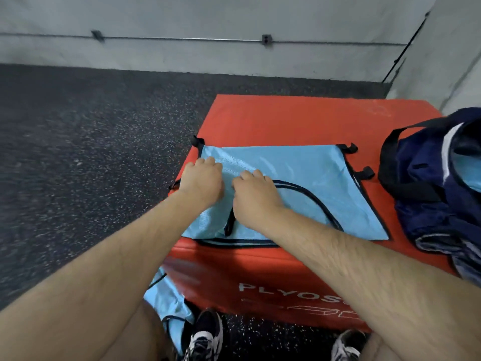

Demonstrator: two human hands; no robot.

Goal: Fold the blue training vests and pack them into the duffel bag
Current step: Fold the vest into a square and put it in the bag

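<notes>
My left hand (201, 178) and right hand (253, 194) pinch the light-blue mesh training vest (307, 173) - spread flat on the red padded surface (286, 118) for a clean fold.

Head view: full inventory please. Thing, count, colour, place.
floor: 1, dark speckled, left and far side
wall: 1, grey, behind
box: 1, red, white lettering on front, centre
spread vest: 1, light blue, black trim, flat on the box top
second vest: 1, light blue, on the floor at the box's near left corner
duffel bag: 1, navy, on the box's right side
shoes: 2, black and white, bottom edge
left hand: 1, on the spread vest's left part, fingers curled
right hand: 1, on its middle, fingers curled
</notes>
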